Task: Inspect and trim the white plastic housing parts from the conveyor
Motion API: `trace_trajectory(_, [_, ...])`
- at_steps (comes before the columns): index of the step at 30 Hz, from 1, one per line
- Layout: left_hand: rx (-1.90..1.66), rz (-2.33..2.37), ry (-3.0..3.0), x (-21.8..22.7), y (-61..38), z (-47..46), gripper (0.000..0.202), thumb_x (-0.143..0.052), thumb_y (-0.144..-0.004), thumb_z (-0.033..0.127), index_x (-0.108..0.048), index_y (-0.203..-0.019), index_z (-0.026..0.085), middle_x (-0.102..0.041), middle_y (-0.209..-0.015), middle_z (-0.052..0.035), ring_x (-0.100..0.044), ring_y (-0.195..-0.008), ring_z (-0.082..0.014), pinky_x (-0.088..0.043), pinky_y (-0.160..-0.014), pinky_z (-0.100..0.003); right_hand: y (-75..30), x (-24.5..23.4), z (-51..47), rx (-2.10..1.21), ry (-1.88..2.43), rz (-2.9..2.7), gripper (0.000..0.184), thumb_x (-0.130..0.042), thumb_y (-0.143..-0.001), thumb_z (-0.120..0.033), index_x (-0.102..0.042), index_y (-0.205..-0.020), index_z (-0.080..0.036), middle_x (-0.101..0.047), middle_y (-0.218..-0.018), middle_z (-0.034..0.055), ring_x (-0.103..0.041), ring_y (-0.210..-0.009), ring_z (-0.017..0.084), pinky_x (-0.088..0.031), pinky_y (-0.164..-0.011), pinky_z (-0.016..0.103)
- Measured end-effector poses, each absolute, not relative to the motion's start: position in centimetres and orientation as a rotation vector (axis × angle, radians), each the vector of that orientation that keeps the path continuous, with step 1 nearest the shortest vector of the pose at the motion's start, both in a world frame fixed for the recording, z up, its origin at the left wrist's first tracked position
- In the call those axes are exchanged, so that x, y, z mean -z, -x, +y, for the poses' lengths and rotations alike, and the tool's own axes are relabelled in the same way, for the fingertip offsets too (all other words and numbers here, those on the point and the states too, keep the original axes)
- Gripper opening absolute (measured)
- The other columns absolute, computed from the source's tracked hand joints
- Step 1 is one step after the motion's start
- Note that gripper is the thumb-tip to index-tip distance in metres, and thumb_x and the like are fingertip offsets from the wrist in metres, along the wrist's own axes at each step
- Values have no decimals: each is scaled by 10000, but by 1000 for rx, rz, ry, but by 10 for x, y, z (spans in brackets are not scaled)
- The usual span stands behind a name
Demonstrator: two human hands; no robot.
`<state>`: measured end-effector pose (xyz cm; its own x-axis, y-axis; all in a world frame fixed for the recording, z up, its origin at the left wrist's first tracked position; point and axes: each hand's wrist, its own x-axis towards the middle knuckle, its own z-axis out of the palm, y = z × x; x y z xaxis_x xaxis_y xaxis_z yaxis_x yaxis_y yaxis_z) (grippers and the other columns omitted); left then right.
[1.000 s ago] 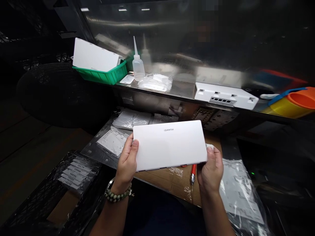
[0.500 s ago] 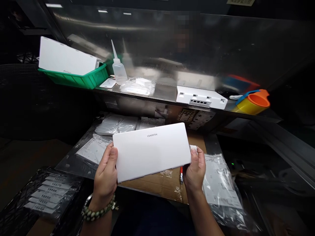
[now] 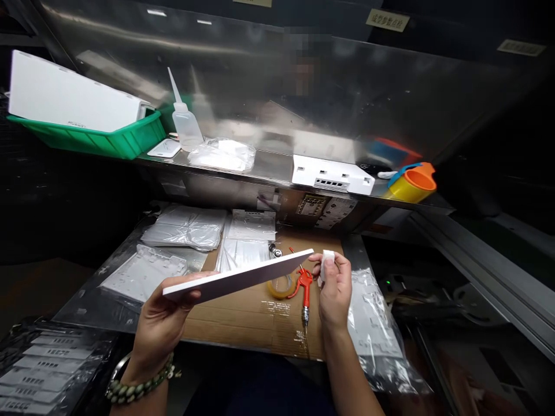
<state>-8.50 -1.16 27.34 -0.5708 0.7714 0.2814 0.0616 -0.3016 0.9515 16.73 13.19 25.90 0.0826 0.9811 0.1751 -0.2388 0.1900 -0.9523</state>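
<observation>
Head view: your left hand point(image 3: 161, 322) holds the flat white plastic panel point(image 3: 247, 279) at its nine-o'clock end, over brown cardboard point(image 3: 238, 322); your right hand point(image 3: 335, 297) pinches a folded white wipe point(image 3: 328, 258). If that one-ended grip slips, the red air gun point(image 3: 306, 279) at three o'clock could scratch the panel.

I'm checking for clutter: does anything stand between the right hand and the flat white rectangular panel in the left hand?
Nothing visible does: the right hand, pinching a small white cloth-like piece, is close to one end of the white panel; contact is unclear. The red metal-ended hand tool lies below, on brown cardboard.
</observation>
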Motion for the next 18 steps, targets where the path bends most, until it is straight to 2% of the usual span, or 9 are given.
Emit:
trace_trajectory(3, [-1923,1421,-1123,-275,83,-10,142,-803,-846,230,-771,-981,262,-808,-970,-25,-761,-979,-247,-626,-931,-368,-169,-270,131,-1378,919,-992,330,-641,-949,-518,-553,-1089,-232,-737,-1034,18,-605,-519,74,-498,-476,224])
trace_trajectory(6, [-1919,1373,-1158,-281,80,-7,114,-810,-836,246,-785,-947,248,-813,-956,-56,-771,-954,-282,-641,-911,-431,-167,-277,129,-1587,898,-934,365,-681,-901,-550,-557,-1004,-223,-747,-1001,27,-614,-455,92,-465,-365,214])
trace_trajectory(10, [-1878,1312,-1256,-288,77,-4,117,-763,-884,243,-802,-991,266,-819,-991,-64,-775,-957,-264,-639,-907,-406,-163,-280,128,-1625,897,-855,400,-753,-839,-545,-574,-943,-203,-761,-926,40,-682,-520,136,-501,-369,210])
trace_trajectory(15, [-1848,1202,-1348,-288,80,-2,177,-722,-913,203,-793,-1046,297,-817,-1026,-59,-765,-997,-260,-624,-906,-403,-164,-277,129,-1599,911,-808,372,-795,-816,-497,-627,-917,-181,-741,-834,21,-705,-575,138,-559,-469,213])
trace_trajectory(18, [-1870,1232,-1365,-285,81,0,151,-694,-944,361,-796,-1020,281,-819,-964,-67,-762,-975,-270,-568,-996,-452,-165,-276,128,-1595,919,-766,361,-770,-826,-496,-636,-888,-166,-726,-764,19,-679,-540,131,-534,-466,210])
